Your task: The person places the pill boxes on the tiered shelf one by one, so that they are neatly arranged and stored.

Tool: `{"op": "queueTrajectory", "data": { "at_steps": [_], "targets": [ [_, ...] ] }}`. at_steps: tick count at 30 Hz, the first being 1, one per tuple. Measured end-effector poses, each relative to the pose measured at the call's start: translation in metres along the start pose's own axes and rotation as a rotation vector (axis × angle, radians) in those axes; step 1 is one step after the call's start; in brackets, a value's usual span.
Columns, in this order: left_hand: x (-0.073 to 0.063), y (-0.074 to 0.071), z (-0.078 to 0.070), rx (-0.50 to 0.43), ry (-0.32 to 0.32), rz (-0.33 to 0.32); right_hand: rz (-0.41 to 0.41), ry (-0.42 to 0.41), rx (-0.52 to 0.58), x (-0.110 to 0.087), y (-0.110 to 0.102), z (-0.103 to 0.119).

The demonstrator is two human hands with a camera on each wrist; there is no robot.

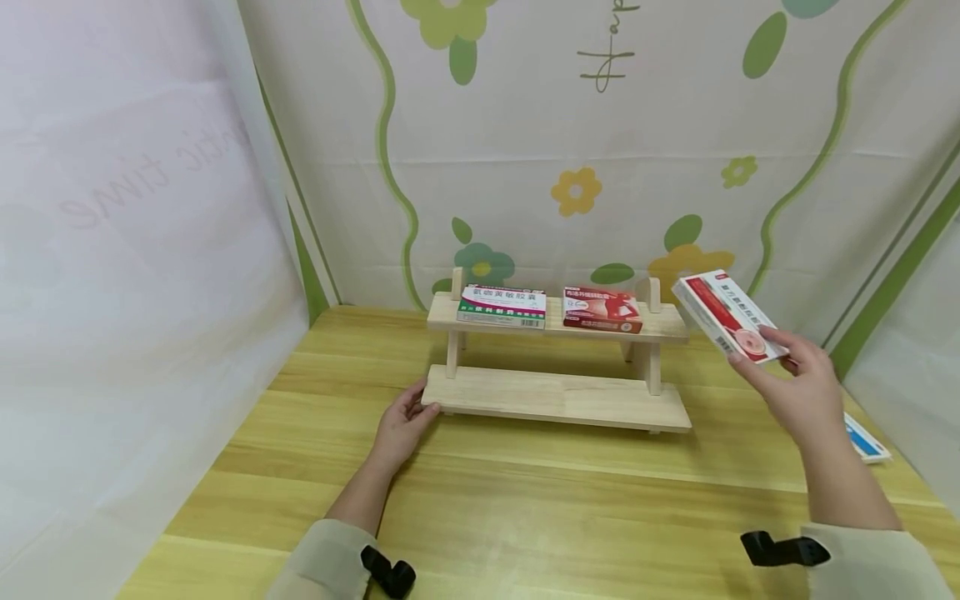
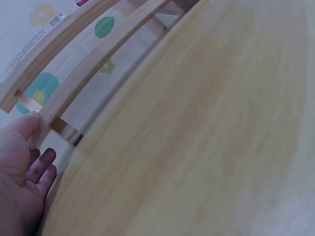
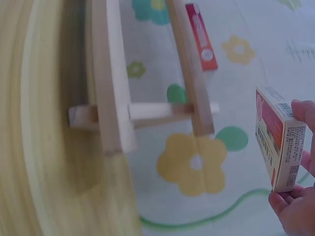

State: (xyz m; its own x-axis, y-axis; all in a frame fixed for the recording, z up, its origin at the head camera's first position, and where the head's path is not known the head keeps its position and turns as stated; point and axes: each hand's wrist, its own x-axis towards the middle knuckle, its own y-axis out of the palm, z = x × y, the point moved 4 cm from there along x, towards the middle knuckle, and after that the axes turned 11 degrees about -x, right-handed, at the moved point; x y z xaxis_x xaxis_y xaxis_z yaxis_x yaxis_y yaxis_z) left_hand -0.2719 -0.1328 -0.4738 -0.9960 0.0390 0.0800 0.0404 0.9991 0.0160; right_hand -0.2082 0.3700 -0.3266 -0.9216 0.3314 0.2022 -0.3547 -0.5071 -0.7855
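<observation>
A two-tier wooden rack [image 1: 555, 396] stands on the table. My left hand [image 1: 402, 423] grips the left end of its lower board, with the thumb [image 2: 27, 125] against the board's end in the left wrist view. To the right of the rack, my right hand [image 1: 810, 387] holds a white and red medicine box [image 1: 727, 317] by its lower edge, tilted in the air. The same box [image 3: 278, 142] shows its printed sides in the right wrist view. On the upper board lie a white, green and magenta medicine box [image 1: 501, 307] and a red medicine box [image 1: 602, 310].
A blue and white box [image 1: 866, 440] lies on the table at the right, partly hidden behind my right forearm. Printed fabric [image 1: 480, 125] hangs close behind the rack, and fabric walls also flank the wooden table [image 1: 525, 508].
</observation>
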Motion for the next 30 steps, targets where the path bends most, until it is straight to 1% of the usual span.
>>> {"op": "queueTrajectory", "data": {
  "at_steps": [2,5,12,16,19,24,30],
  "targets": [
    [0.0,0.0,-0.001,0.002,0.005,0.002,0.018,-0.011,0.015,-0.001,0.002,0.012],
    [0.0,0.0,-0.001,0.001,0.007,0.001,0.027,-0.05,0.029,-0.004,0.006,0.029],
    [0.0,0.0,-0.001,-0.001,-0.001,-0.006,0.045,-0.192,0.058,-0.011,0.02,0.065],
    [0.0,0.0,-0.001,-0.002,0.004,-0.01,0.072,-0.254,0.083,-0.017,0.03,0.084],
    [0.0,0.0,-0.001,0.011,0.013,-0.01,0.107,-0.287,0.108,-0.02,0.037,0.097],
    [0.0,0.0,-0.001,0.013,0.015,-0.011,0.156,-0.331,0.117,-0.025,0.053,0.116],
    [0.0,0.001,-0.001,-0.012,0.012,-0.006,0.234,-0.36,0.117,-0.033,0.076,0.134]
  ]
}}
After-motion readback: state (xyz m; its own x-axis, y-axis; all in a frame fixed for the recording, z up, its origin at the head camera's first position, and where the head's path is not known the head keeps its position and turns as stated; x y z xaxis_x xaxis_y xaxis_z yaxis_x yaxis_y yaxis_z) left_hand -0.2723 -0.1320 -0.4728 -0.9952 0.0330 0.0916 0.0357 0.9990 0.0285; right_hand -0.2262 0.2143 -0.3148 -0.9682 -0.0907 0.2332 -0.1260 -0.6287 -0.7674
